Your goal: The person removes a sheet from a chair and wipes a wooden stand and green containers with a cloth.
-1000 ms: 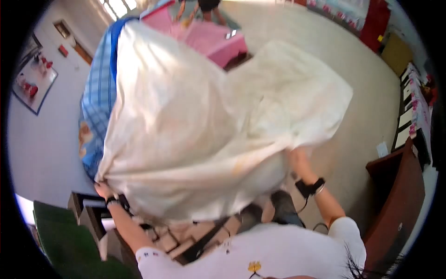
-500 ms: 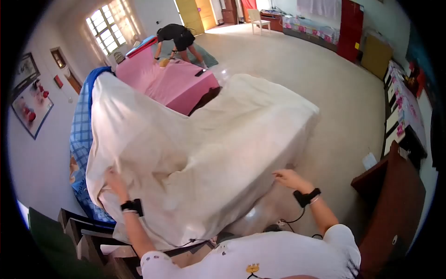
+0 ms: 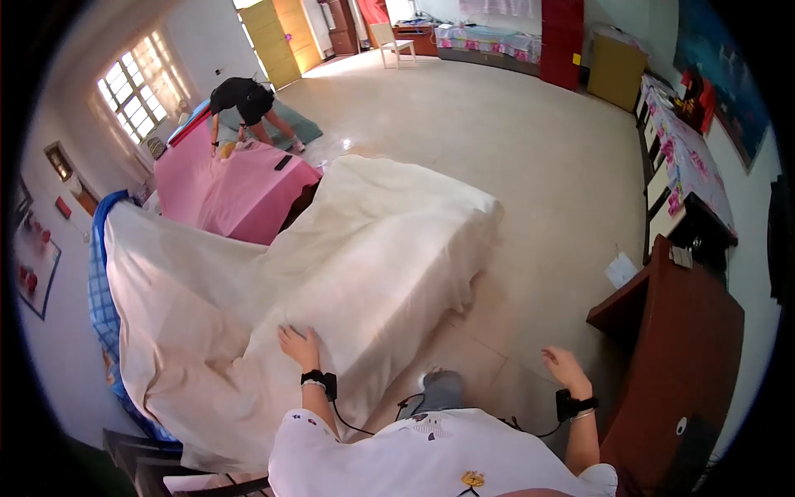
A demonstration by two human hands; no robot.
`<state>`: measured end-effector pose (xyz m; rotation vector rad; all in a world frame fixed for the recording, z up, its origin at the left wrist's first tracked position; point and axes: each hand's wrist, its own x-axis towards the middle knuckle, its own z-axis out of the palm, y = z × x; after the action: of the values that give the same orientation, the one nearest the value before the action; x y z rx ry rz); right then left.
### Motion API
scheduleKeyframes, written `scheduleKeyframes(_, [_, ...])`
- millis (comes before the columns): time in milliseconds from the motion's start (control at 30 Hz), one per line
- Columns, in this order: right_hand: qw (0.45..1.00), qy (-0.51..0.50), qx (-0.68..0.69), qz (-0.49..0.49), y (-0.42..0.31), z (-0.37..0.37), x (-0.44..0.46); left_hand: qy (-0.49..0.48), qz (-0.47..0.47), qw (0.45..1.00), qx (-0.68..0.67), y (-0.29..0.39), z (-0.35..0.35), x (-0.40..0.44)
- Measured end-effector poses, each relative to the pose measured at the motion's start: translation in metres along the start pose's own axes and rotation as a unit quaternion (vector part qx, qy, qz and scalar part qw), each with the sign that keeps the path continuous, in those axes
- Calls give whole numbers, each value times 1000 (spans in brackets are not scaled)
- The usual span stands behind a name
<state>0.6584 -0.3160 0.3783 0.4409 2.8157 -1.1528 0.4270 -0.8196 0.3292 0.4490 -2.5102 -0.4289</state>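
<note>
A large cream-white sheet (image 3: 356, 240) drapes over a sofa-like piece of furniture in front of me. Its folds hang down on the near and right sides, and what lies beneath is hidden. My left hand (image 3: 300, 346) rests on the top of the sheet with its fingers apart, gripping nothing. Out to the right, my right hand (image 3: 567, 370) is in the air over the floor, empty, its fingers loosely extended. Blue checked cloth (image 3: 104, 286) shows along the sheet's left edge.
Beyond the sheet, a co-worker (image 3: 244, 103) bends over furniture covered in pink cloth (image 3: 248, 186). A dark brown desk (image 3: 675, 348) stands close on my right. Farther off are a low cabinet (image 3: 675, 157) with a floral cover and a white chair (image 3: 393, 41). Black cables hang from my wrists.
My left hand has moved right across the sheet, onto its middle near part. My right hand has moved away from the sheet's edge to the right. The view has turned right.
</note>
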Motion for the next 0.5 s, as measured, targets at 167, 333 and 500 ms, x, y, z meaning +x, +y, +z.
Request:
scheduleKeyframes(167, [998, -41, 49, 16, 13, -11, 33, 11, 22, 999, 22, 52, 40, 22])
scheduleKeyframes(333, [995, 39, 90, 26, 32, -50, 101, -38, -21, 992, 118, 136, 107, 36])
scheduleKeyframes(500, [998, 13, 61, 3, 49, -113, 179, -116, -162, 921, 336, 187, 120, 31])
